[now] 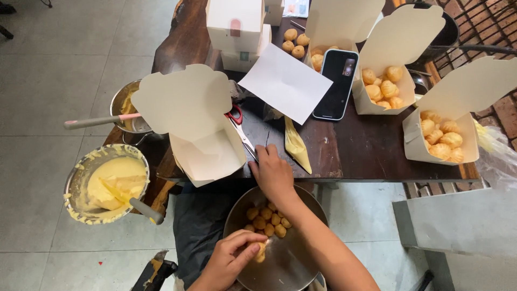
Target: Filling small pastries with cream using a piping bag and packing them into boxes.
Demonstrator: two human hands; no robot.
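- Left hand (pixel 229 258) pinching a small cream puff (pixel 260 252) inside the steel bowl (pixel 291 264) on the lap, at 6 o'clock.
- Right hand (pixel 273 173) spread, reaching toward the custard piping bag (pixel 297 144) at 12 o'clock.
- Judgement: keeping a light pinch avoids crushing the shell.
- Empty open box (pixel 207 153) sitting at 10 o'clock.

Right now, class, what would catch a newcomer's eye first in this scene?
Open white boxes of golden puffs stand along the dark table's right side, with an empty white box at its near left edge. In the steel bowl below, the left hand holds a puff while the right hand rests on the table edge. A bowl of yellow cream sits far left.
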